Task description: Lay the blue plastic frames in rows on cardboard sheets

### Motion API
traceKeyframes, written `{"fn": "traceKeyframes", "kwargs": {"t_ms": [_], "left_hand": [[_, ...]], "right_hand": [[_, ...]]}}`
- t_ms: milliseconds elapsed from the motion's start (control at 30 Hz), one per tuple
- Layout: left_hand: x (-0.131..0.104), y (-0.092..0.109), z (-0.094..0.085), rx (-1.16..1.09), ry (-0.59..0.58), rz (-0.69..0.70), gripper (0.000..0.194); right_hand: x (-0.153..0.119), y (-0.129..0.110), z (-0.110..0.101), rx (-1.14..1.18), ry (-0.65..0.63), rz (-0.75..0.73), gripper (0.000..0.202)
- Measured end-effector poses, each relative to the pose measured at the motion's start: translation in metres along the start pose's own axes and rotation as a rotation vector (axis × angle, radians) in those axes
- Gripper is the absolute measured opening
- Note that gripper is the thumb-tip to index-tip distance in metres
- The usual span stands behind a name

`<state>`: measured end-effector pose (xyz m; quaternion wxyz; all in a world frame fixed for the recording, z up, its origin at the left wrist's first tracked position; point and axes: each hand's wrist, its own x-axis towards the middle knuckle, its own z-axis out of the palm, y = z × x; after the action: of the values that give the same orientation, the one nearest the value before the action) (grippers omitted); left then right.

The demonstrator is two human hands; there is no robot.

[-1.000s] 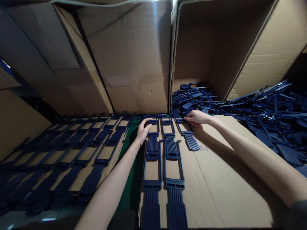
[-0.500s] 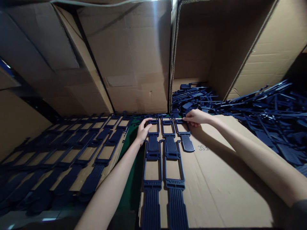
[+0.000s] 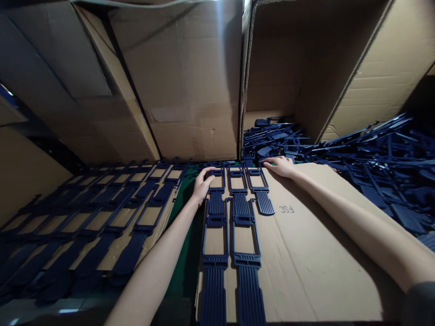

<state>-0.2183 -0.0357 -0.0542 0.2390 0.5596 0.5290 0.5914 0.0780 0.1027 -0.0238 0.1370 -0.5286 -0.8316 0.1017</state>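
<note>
Right hand (image 3: 280, 166) moved outward, unclasped; left hand (image 3: 202, 184) half-curled at frame (image 3: 216, 190), hold unclear; parts pile (image 3: 367, 158) beyond.

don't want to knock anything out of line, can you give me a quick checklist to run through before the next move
1. Right far part lying on the cardboard: ok.
2. Right hand off that part: cannot tell; the fingertips are close to its far corner.
3. Left hand at the left far part: ok.
4. Near row matches far row in count: not ok; two parts against three.
5. Pile untangled: not ok; it lies jumbled.
</note>
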Motion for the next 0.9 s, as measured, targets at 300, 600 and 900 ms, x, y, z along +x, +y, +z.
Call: {"fn": "traceKeyframes", "kwargs": {"t_ms": [300, 600, 900], "left_hand": [[0.000, -0.002, 0.000, -0.002, -0.003, -0.007, 0.030], [0.001, -0.002, -0.001, 0.002, -0.001, -0.009, 0.029], [0.000, 0.000, 0.000, -0.013, 0.002, -0.026, 0.031]], "right_hand": [[0.008, 0.007, -0.005, 0.198, 0.019, 0.166, 0.041], [0.006, 0.008, -0.008, 0.215, -0.056, 0.073, 0.030], [0.008, 0.007, 0.000, 0.147, 0.024, 0.059, 0.034]]}}
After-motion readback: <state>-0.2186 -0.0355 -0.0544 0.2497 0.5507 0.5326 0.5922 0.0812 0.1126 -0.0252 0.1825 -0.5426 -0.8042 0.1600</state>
